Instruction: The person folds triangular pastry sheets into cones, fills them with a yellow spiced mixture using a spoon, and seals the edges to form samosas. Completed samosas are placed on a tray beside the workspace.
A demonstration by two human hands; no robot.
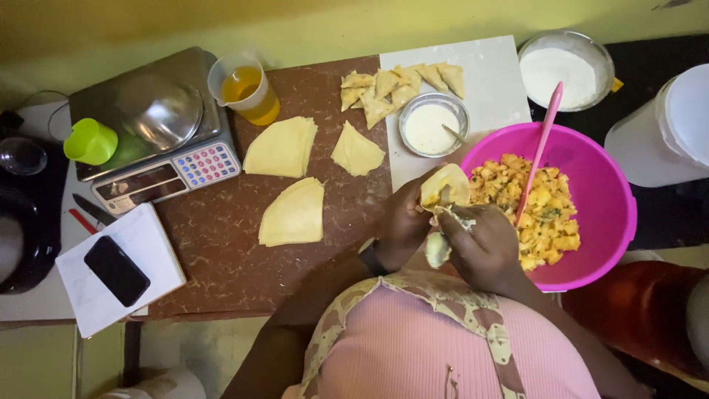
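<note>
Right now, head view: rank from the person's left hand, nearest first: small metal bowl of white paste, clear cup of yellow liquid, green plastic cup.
1. Small metal bowl of white paste: just above the left hand, on the white board.
2. Clear cup of yellow liquid: up-left, beside the scale.
3. Green plastic cup: far left, on the scale.

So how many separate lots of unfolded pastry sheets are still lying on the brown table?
3: a stack below the oil jug, a folded triangle right of it, and a fan-shaped stack nearer the person. Sheets within each stack can't be counted.
</note>
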